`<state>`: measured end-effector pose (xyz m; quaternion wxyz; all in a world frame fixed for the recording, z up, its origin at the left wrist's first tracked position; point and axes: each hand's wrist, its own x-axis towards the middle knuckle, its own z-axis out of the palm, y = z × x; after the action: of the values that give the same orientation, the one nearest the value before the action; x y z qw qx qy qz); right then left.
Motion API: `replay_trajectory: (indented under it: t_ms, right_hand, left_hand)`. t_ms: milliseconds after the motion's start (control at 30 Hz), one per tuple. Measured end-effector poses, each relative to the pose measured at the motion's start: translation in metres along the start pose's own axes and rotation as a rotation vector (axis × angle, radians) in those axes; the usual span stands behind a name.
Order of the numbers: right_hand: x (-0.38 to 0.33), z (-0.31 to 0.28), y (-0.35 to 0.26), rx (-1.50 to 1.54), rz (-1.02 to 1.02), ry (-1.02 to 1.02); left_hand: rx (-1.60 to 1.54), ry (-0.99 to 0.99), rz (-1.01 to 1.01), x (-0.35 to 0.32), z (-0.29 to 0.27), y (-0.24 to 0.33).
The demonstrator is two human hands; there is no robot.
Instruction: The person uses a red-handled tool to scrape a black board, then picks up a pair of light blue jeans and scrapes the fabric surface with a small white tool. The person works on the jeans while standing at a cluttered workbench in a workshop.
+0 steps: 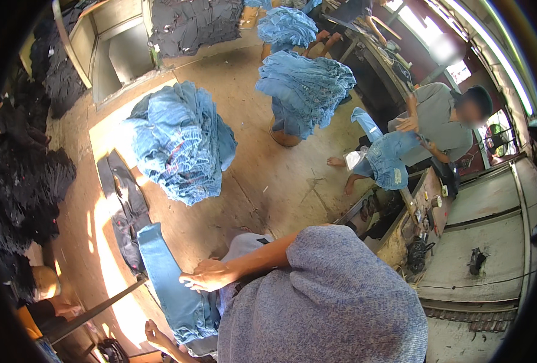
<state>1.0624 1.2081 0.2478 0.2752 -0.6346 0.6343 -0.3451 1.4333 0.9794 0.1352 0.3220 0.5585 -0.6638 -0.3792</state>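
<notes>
From where I stand, the person in the grey knit top (335,296) bends over a pair of light-blue jeans (169,278) laid out lengthwise toward half past seven, its near end bunched against the person's front. The right hand (207,276) reaches across with fingers bent and tips on the jeans' inner edge; I can't tell whether they pinch the denim or merely rest on it. Of the left hand I can't be sure: a bare hand or foot (159,340) pokes out at seven o'clock, just past the bunched end, and I can't say which it is. If the right hand has only a light touch, the jeans could slip and crease. A thin pole (102,310) ends right beside their outer edge at eight o'clock, so a careless sideways pull might snag the cloth there. The far end lies close by the black trousers (123,209) at nine o'clock, and dragging one pair could disturb the other. What worries me more is the tall blue denim pile (181,142) at ten o'clock: its layers bulge unevenly, so a knock might topple it. The denim stack (305,91) toward one o'clock overhangs its round stool (285,138), so a bump, perhaps from the seated co-worker (435,121) at two o'clock, could tip it.
</notes>
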Motion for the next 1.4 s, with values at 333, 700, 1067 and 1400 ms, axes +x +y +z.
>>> replay_trajectory:
  t_ms: [333, 700, 1067, 1400]
  right_hand:
    - [0.059, 0.028, -0.052, -0.326, -0.245, -0.074]
    - [0.077, -0.047, 0.015, -0.392, 0.051, 0.081]
    - [0.076, 0.025, -0.038, 0.087, 0.167, -0.159]
    - [0.086, 0.079, -0.051, 0.022, -0.104, -0.173]
  left_hand:
    - [-0.004, -0.328, -0.08, -0.03, 0.001, 0.043]
    - [-0.001, -0.292, -0.108, -0.036, -0.017, 0.037]
    - [-0.057, -0.267, -0.364, -0.04, -0.004, 0.072]
    - [0.226, -0.636, -0.172, -0.023, 0.02, 0.091]
